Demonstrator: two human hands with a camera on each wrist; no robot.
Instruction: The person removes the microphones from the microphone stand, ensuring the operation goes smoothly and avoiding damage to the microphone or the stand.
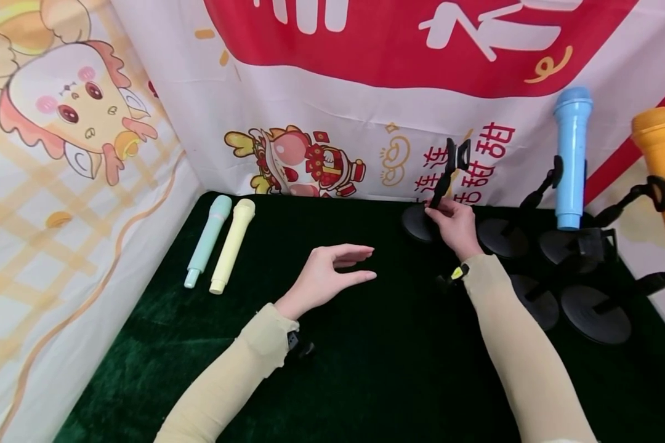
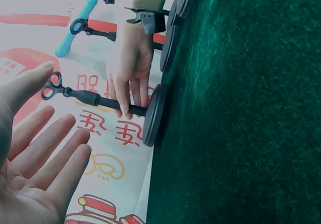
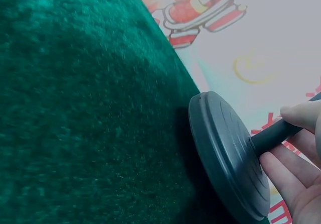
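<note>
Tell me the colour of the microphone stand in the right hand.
The microphone stand is black; the head view shows it best.

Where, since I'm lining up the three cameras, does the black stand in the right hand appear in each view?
Head: the stand is right of centre, slightly above mid-height.
Left wrist: the stand runs sideways from the left to the centre.
Right wrist: its base and part of its pole, toward the lower right.
Shared landmark: the right hand gripping the pole.
</note>
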